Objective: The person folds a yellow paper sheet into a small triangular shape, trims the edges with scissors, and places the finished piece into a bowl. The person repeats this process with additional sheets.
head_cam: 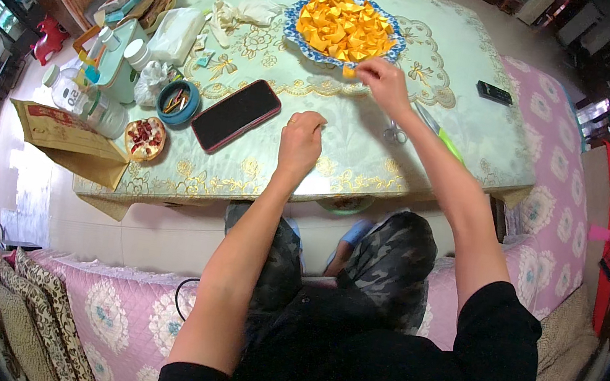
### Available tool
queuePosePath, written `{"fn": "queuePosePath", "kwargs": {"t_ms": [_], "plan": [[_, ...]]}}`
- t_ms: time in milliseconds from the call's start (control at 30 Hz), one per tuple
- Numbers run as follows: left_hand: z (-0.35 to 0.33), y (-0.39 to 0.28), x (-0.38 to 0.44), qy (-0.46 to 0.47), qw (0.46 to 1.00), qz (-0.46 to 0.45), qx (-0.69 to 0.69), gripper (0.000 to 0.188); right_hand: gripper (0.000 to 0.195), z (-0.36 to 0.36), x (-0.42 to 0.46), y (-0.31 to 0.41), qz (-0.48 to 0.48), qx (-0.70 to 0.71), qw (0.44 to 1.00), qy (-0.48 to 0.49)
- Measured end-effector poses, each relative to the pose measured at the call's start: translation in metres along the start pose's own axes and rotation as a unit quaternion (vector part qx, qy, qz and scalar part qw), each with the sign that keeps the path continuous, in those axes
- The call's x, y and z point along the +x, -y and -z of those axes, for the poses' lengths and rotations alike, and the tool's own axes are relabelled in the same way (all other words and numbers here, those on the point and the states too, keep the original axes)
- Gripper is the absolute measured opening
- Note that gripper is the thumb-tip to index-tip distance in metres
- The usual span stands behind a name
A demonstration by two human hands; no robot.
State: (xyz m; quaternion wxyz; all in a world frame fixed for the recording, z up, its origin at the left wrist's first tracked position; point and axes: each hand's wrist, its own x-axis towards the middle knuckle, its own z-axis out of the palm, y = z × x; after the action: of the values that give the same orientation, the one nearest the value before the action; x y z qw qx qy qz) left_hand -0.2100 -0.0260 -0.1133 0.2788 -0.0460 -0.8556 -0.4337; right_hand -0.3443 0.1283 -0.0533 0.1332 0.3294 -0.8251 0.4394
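Observation:
My right hand (383, 85) is at the near rim of a blue-and-white plate (290, 31), its fingertips at a small folded yellow paper piece (349, 72). Whether the fingers still pinch that piece is too small to tell. Heaped on the plate are many folded golden-yellow paper pieces (347, 25). My left hand (301, 139) rests on the patterned tablecloth (226, 174) with its fingers curled, a ring on one of them; nothing shows in it. Left of it lies a smartphone (237, 115) with a dark screen. Small scissors (395, 134) and a green-handled knife (449, 145) lie by my right forearm.
A blue round container (179, 103) with small items, a cut pomegranate (145, 139), a brown paper bag (69, 139), plastic bottles (107, 113) and a pale green box (120, 59) crowd the table's left side. A black remote control (494, 93) lies at the right.

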Motion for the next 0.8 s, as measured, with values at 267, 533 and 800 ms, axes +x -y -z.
{"fn": "queuePosePath", "kwargs": {"t_ms": [267,533,800], "plan": [[0.056,-0.003,0.000,-0.057,0.983,-0.050,0.164,0.045,0.005,-0.022,-0.048,0.006,0.018,-0.008,0.998,0.067],[0.126,0.053,-0.003,0.078,0.945,0.038,0.316,0.080,0.014,-0.018,-0.065,0.011,-0.039,0.043,0.997,0.043],[0.127,0.051,0.003,0.132,0.919,0.085,0.362,0.082,0.020,-0.011,-0.085,0.006,-0.104,0.034,0.994,0.000]]}}
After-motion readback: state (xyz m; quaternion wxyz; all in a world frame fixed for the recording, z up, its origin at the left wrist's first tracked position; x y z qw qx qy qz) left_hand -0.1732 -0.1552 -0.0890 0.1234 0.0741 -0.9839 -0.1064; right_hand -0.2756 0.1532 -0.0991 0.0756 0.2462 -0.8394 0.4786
